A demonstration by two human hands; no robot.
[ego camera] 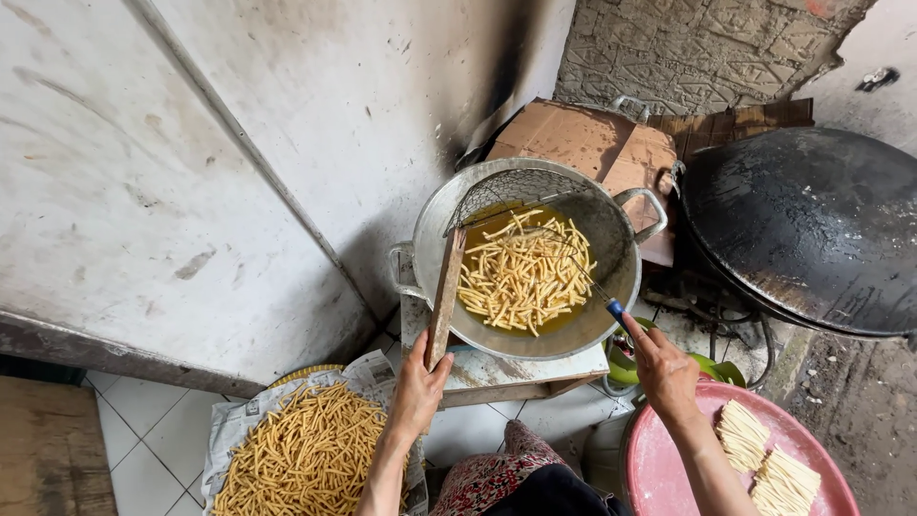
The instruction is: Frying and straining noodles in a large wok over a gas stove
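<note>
Over one wok (pixel 535 191), two hands, left hand (pixel 418 387), right hand (pixel 664 375)

The pink tray (pixel 669 468) and the basket of fried sticks (pixel 306 459) are cut off by the bottom edge. The black wok (pixel 812 229) runs off the right edge. The right hand (pixel 664 373) hides most of what is probably a utensil's blue handle (pixel 615 308).

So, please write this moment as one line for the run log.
left hand: grips wooden-handled wire skimmer | right hand: holds blue-handled thin utensil | round metal wok: yellow sticks in oil
</note>
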